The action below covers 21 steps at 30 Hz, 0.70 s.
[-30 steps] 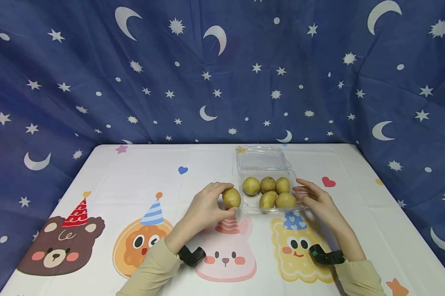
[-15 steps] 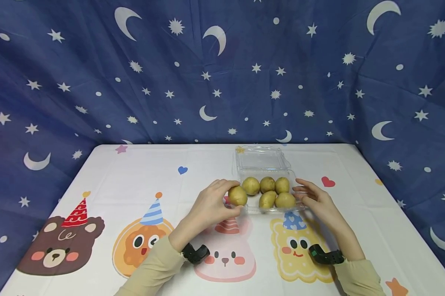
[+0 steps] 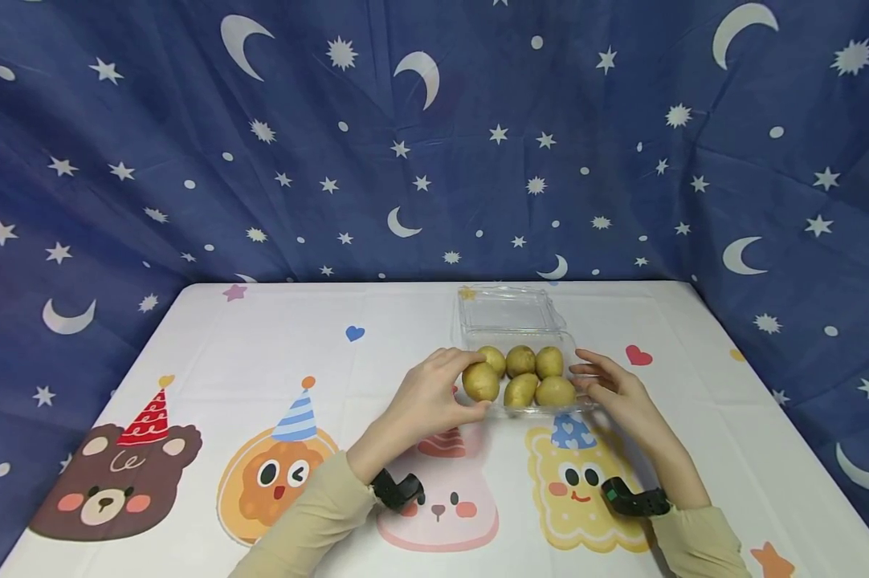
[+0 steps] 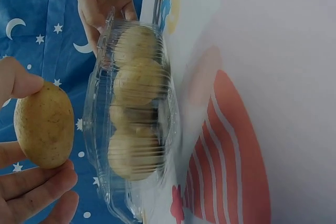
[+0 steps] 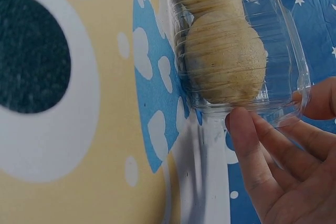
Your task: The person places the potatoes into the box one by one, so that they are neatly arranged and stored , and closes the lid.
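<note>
My left hand [image 3: 438, 393] pinches a potato [image 3: 481, 382] between thumb and fingers, over the left end of the clear plastic clamshell box [image 3: 528, 412]. In the left wrist view that potato [image 4: 44, 125] is raised above the rim, apart from the box. Several potatoes [image 3: 521, 391] lie inside the box in two rows. My right hand [image 3: 615, 389] touches the box's right end with relaxed, fairly straight fingers. Its fingertips [image 5: 244, 121] meet the ribbed plastic wall in the right wrist view, and the thumb is by the rim.
The box's lid [image 3: 510, 309] lies folded open towards the back. A white cartoon-print cloth [image 3: 319, 321] covers the table. Behind the table's far edge hangs a blue star-and-moon curtain [image 3: 434, 201].
My left hand has carried its potato to the right, from outside the box to over its front left corner. The right hand keeps its place at the box's right end.
</note>
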### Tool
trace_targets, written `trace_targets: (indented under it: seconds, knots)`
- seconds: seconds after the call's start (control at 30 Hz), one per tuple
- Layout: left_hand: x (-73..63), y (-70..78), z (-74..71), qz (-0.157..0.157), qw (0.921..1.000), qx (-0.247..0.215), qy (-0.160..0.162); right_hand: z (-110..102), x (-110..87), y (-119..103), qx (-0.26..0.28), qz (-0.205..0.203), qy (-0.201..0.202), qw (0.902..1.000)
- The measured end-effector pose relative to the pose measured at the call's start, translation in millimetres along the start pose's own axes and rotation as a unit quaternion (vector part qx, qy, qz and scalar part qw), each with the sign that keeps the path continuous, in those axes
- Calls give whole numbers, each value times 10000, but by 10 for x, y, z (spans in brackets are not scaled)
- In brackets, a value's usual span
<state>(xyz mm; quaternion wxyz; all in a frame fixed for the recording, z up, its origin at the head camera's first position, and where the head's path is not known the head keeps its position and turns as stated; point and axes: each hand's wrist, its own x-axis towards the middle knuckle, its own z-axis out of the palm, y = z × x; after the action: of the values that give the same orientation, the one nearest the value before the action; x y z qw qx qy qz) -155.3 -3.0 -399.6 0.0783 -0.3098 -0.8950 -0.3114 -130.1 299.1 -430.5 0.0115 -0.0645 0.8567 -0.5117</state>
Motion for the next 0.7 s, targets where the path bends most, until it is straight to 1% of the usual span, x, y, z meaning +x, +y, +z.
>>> trace_targets:
  seconds: [0.27, 0.5, 0.7]
  knots:
    - [91, -14, 73, -23, 9996, 183, -203, 4, 2, 12, -36, 45, 13, 10000]
    - [157, -42, 135, -102, 9989, 146, -425, 1, -1, 14, -13, 19, 19, 10000]
    - [203, -52, 177, -75, 9981, 112, -598, 2, -1, 9, 54, -14, 5, 10000]
